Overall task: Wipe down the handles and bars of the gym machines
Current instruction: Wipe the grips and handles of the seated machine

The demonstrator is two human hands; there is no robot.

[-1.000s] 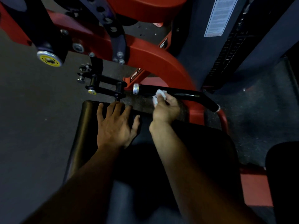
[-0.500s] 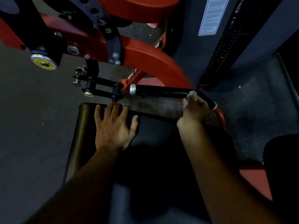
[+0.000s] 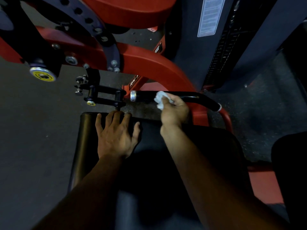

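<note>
A black handle bar point(image 3: 201, 99) with silver end caps runs left to right beside the red machine frame point(image 3: 149, 67). My right hand point(image 3: 174, 110) grips a crumpled white wipe point(image 3: 160, 99) and presses it onto the left half of that bar, near the silver cap. My left hand point(image 3: 116, 135) lies flat with spread fingers on the front edge of the black seat pad point(image 3: 86, 138). Part of the bar is hidden under the wipe and my fingers.
A black adjustment bracket with pins point(image 3: 101, 96) sits just ahead of my left fingertips. A yellow-capped pivot point(image 3: 42, 74) is at the left. The weight stack housing with a white label point(image 3: 210, 15) rises at the right. Dark rubber floor point(image 3: 33, 130) surrounds the machine.
My right hand slid with the wipe from the bar's left part out to its right bend, then back to the left near the silver cap. My left hand stayed flat on the pad.
</note>
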